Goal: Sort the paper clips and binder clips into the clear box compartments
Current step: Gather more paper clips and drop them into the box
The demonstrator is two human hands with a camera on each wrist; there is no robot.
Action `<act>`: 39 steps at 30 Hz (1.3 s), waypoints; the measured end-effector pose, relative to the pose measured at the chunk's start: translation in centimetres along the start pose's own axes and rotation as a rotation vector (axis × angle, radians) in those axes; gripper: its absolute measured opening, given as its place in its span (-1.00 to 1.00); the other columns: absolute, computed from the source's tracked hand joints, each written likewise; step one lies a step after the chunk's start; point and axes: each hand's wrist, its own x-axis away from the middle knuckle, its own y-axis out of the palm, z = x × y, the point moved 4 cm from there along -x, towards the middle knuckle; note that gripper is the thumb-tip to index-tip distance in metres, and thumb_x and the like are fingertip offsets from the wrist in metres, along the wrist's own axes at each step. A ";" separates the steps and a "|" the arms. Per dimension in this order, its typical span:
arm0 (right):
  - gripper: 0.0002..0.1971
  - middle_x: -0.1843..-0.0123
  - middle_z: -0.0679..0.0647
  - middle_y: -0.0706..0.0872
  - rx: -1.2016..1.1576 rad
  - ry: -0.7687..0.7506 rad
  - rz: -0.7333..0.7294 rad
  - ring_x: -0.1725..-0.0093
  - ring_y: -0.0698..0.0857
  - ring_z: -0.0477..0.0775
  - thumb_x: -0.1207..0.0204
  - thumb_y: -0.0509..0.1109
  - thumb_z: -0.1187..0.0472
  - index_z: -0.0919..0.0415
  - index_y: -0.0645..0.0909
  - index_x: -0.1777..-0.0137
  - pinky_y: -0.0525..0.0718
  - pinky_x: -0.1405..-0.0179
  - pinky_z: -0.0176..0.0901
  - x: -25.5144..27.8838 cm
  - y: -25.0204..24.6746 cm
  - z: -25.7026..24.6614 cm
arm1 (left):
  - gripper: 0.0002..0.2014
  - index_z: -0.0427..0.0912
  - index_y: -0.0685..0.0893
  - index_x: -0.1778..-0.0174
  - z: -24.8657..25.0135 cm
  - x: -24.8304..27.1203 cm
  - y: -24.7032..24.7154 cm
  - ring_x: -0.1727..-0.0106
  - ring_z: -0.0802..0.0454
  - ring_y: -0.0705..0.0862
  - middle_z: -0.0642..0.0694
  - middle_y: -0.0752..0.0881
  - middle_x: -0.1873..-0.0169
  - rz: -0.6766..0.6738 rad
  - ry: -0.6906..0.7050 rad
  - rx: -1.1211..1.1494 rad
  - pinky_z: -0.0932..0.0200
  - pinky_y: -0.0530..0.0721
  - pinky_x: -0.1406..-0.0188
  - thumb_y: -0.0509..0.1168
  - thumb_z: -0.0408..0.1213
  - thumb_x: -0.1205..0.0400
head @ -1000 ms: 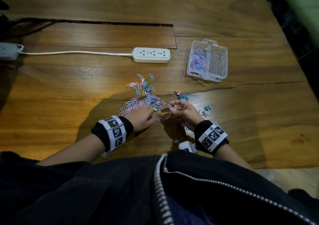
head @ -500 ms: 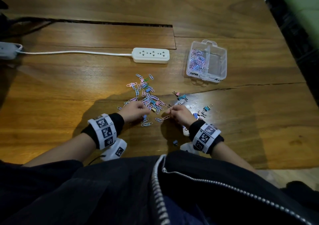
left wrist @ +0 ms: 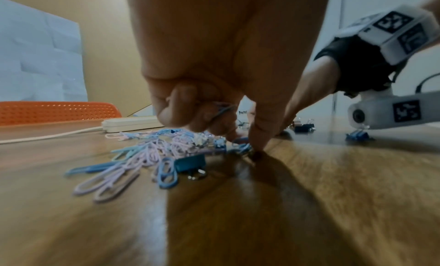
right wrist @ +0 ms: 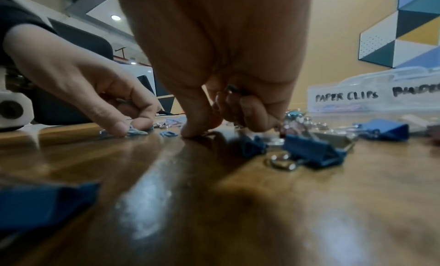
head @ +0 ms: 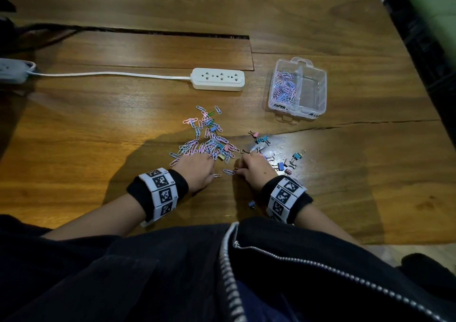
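A heap of pink and blue paper clips (head: pixel 207 141) lies mid-table, with binder clips (head: pixel 262 139) scattered to its right. The clear box (head: pixel 320 92) stands at the back right; its left compartment holds paper clips and its right one looks bare. My left hand (head: pixel 209 167) is at the heap's near edge, its curled fingers holding a few clips. Its thumb and forefinger pinch a blue paper clip (left wrist: pixel 241 144) on the wood. My right hand (head: pixel 240 168) is just to the right. It has something small and dark blue (right wrist: pixel 232 89) tucked in its curled fingers, thumb tip on the table.
A white power strip (head: pixel 218 79) with its cord lies behind the heap. Blue binder clips (right wrist: pixel 314 152) sit close to my right hand, and one (head: pixel 251 203) lies near my body. The box carries the label PAPER CLIPS (right wrist: pixel 346 96). The table's right edge is beyond the box.
Both hands have come down onto the table. The left has moved up to the heap's near edge, and the right has dropped from a raised pinch to the loose clips in front of it.
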 end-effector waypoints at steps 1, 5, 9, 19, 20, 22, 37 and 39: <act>-0.89 -0.15 0.21 0.53 -0.002 0.006 -0.014 -0.14 0.51 0.13 -0.54 0.31 0.18 0.20 0.51 0.02 0.48 -0.19 -0.03 0.0 0.1 0.0 | -0.72 -0.19 0.55 -0.12 0.1 0.0 0.0 -0.13 -0.05 0.57 -0.11 0.58 -0.09 0.008 0.007 -0.010 0.03 0.63 -0.10 0.06 -0.12 -0.67; -0.75 0.08 0.10 0.47 -0.110 0.010 -0.002 0.04 0.49 0.08 -0.57 0.28 0.23 0.09 0.35 0.32 0.45 0.03 -0.17 -0.1 -0.2 -0.3 | -0.71 -0.23 0.56 -0.06 0.2 0.1 0.1 -0.02 -0.06 0.56 -0.13 0.58 0.01 0.035 -0.011 0.026 0.04 0.62 -0.03 0.00 -0.15 -0.69; -0.74 0.33 -0.03 0.50 -0.763 0.026 0.011 0.39 0.51 -0.21 -0.57 0.26 0.35 0.10 0.40 0.34 0.44 0.40 -0.43 0.3 -1.0 0.1 | -0.76 -0.19 0.45 0.29 -1.5 -0.5 -0.4 0.29 -0.01 0.45 -0.11 0.47 0.32 0.056 -0.155 0.682 0.14 0.48 0.25 0.05 -0.27 -0.69; -0.71 0.37 0.02 0.51 -1.380 0.252 -0.252 0.49 0.51 -0.10 -0.63 0.14 0.15 0.19 0.51 0.30 0.46 0.54 -0.36 0.7 -0.7 -0.8 | -0.90 -0.24 0.40 0.39 -3.8 0.7 -3.0 0.63 0.12 0.47 -0.09 0.57 0.53 0.013 -0.264 1.916 0.42 0.41 0.72 -0.01 -0.45 -0.36; -0.72 0.39 0.01 0.48 -1.218 0.250 -0.204 0.46 0.47 -0.09 -0.62 0.19 0.14 0.16 0.49 0.33 0.41 0.49 -0.34 0.6 -0.4 -0.8 | -0.83 -0.22 0.42 0.37 -4.2 0.6 -3.1 0.63 0.15 0.46 -0.08 0.53 0.49 0.017 -0.292 1.875 0.41 0.41 0.74 -0.02 -0.44 -0.49; -0.72 0.39 -0.02 0.47 -0.793 0.180 -0.108 0.38 0.45 -0.07 -0.58 0.27 0.10 0.11 0.45 0.37 0.42 0.36 -0.26 0.5 0.0 -1.1 | -0.74 -0.14 0.42 0.36 -5.2 0.6 -3.2 0.65 0.21 0.39 -0.02 0.41 0.46 0.017 -0.364 1.706 0.42 0.35 0.75 0.03 -0.31 -0.66; -0.69 0.28 -0.07 0.50 -0.279 -0.024 -0.072 0.20 0.50 -0.07 -0.53 0.34 0.21 0.01 0.36 0.40 0.45 0.22 -0.26 0.0 0.6 -1.5 | -0.67 -0.19 0.50 -0.13 -3.5 0.3 -1.1 -0.12 -0.11 0.61 -0.15 0.64 -0.11 0.011 -0.288 0.219 0.01 0.61 -0.04 0.24 -0.02 -0.60; -0.72 0.31 -0.03 0.54 -0.581 -0.017 -0.047 0.24 0.54 -0.06 -0.52 0.34 0.30 0.06 0.41 0.38 0.49 0.21 -0.30 0.0 0.0 -0.9 | -0.73 -0.20 0.50 -0.13 -3.1 0.3 -1.0 -0.15 -0.14 0.60 -0.16 0.63 -0.12 0.000 -0.243 0.200 0.00 0.59 -0.07 0.17 -0.08 -0.65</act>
